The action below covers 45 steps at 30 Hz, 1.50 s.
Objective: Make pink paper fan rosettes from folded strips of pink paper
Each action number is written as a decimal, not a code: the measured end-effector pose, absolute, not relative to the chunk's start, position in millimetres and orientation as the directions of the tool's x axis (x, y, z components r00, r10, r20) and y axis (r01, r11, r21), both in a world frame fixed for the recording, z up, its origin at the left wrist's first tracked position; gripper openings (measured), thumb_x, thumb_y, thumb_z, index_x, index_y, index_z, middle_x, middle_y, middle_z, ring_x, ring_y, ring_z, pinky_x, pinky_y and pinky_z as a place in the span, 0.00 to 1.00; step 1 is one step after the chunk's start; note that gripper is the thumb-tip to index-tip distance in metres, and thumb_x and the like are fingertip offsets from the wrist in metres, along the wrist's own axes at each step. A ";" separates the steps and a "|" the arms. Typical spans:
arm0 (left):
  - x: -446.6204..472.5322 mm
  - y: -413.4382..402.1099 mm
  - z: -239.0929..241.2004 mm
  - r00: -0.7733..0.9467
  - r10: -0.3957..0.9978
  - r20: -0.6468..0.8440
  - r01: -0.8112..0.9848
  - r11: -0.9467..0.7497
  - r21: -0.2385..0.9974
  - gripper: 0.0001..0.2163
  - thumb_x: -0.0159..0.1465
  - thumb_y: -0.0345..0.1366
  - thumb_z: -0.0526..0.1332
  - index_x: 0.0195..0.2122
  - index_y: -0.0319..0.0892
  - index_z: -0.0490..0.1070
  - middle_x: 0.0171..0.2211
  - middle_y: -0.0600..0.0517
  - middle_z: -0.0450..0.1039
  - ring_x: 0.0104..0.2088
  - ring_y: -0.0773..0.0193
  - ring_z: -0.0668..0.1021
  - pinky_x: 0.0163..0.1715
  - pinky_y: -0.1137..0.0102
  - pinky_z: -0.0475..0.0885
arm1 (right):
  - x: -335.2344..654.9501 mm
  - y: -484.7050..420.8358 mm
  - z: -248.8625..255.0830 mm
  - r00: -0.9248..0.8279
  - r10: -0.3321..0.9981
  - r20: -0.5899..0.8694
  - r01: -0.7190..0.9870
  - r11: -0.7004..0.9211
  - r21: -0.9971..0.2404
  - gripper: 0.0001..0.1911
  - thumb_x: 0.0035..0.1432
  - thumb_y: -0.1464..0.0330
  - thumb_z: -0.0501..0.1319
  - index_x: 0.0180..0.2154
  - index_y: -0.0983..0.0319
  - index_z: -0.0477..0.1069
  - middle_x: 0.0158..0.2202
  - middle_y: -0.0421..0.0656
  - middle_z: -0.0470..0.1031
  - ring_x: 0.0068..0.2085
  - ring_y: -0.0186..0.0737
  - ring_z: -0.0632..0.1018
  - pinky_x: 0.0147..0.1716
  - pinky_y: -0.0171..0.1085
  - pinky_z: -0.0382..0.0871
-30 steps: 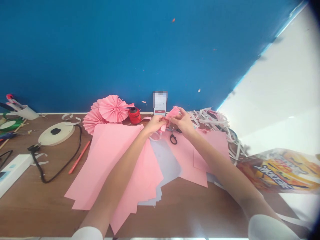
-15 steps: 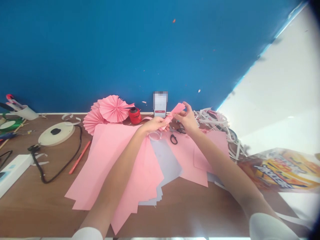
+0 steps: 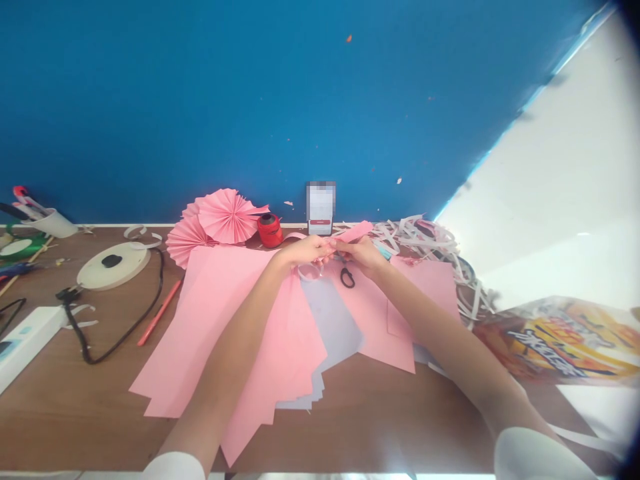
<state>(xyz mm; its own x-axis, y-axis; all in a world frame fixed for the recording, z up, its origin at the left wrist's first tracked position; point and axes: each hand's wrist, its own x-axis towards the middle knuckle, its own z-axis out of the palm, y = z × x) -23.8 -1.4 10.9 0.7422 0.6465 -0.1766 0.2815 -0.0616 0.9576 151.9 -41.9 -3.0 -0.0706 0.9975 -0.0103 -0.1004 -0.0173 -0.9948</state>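
A narrow strip of folded pink paper [image 3: 356, 231] is held above the far part of the table, its upper end sticking out past my fingers. My left hand [image 3: 307, 251] is closed on the strip's near end. My right hand [image 3: 361, 253] pinches close beside it, fingertips meeting those of the left; most of the strip between them is hidden. Just below the hands, the black handle of a pair of scissors [image 3: 347, 278] shows over pink sheets. Large pink sheets [image 3: 227, 303] lie under my left forearm, with grey-blue sheets [image 3: 333, 320] partly beneath them.
Pleated pink paper rosettes [image 3: 231, 217] lean at the blue wall beside a red spool [image 3: 270, 231]. A phone [image 3: 321, 207] stands upright behind the hands. Paper scraps [image 3: 425, 237] heap at right, near a plastic bag [image 3: 565, 340]. Leftward are a red pen [image 3: 160, 313] and power strip [image 3: 30, 343].
My right hand has come down and left from the strip's upper end to meet my left hand. The strip has tilted lower.
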 end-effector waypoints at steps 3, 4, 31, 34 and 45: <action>-26.2 -0.7 13.1 0.748 0.641 -0.170 0.279 -0.071 0.958 0.15 0.61 0.46 0.59 0.27 0.37 0.69 0.22 0.53 0.66 0.23 0.71 0.69 0.27 0.72 0.65 | 154.1 -40.1 -1.7 -0.094 0.996 -0.002 -0.109 -0.013 -0.994 0.15 0.39 0.61 0.72 0.25 0.64 0.74 0.23 0.41 0.72 0.22 0.29 0.64 0.20 0.33 0.54; -26.9 -1.0 14.9 0.749 0.639 -0.173 0.285 -0.076 0.956 0.15 0.61 0.47 0.60 0.28 0.37 0.69 0.22 0.53 0.66 0.23 0.71 0.70 0.27 0.72 0.65 | 154.9 -39.4 -1.2 -0.098 0.995 -0.003 -0.113 -0.014 -0.994 0.15 0.39 0.61 0.73 0.25 0.64 0.73 0.23 0.41 0.71 0.22 0.28 0.64 0.20 0.33 0.54; -32.3 -3.7 24.8 0.715 0.663 -0.223 0.357 -0.071 0.932 0.13 0.61 0.44 0.59 0.28 0.38 0.69 0.23 0.50 0.73 0.24 0.69 0.74 0.28 0.73 0.68 | 162.2 -37.2 -6.9 -0.244 0.968 -0.052 -0.063 -0.069 -0.996 0.17 0.43 0.60 0.71 0.33 0.64 0.76 0.29 0.42 0.74 0.26 0.30 0.68 0.22 0.32 0.57; -30.5 -2.0 21.0 0.707 0.669 -0.230 0.376 -0.079 0.923 0.13 0.61 0.43 0.59 0.28 0.37 0.68 0.22 0.51 0.71 0.22 0.70 0.73 0.26 0.73 0.67 | 159.2 -37.1 -7.6 -0.191 0.977 -0.096 -0.070 -0.111 -0.991 0.17 0.40 0.61 0.72 0.32 0.64 0.75 0.27 0.40 0.71 0.25 0.29 0.65 0.21 0.32 0.54; -29.3 -4.6 23.8 0.717 0.659 -0.226 0.331 -0.038 0.943 0.15 0.61 0.47 0.59 0.28 0.38 0.68 0.18 0.56 0.64 0.22 0.70 0.71 0.28 0.72 0.68 | 156.2 -42.9 5.6 -0.306 0.943 -0.128 -0.011 -0.138 -0.990 0.17 0.50 0.55 0.65 0.31 0.63 0.69 0.30 0.41 0.70 0.27 0.31 0.65 0.27 0.34 0.59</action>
<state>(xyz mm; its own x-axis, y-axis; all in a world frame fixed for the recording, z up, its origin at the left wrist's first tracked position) -29.3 -4.6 23.8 0.7174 0.6591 -0.2258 0.3313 -0.0377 0.9428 156.2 -42.9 5.6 -0.3057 0.9435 -0.1282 -0.0112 -0.1382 -0.9903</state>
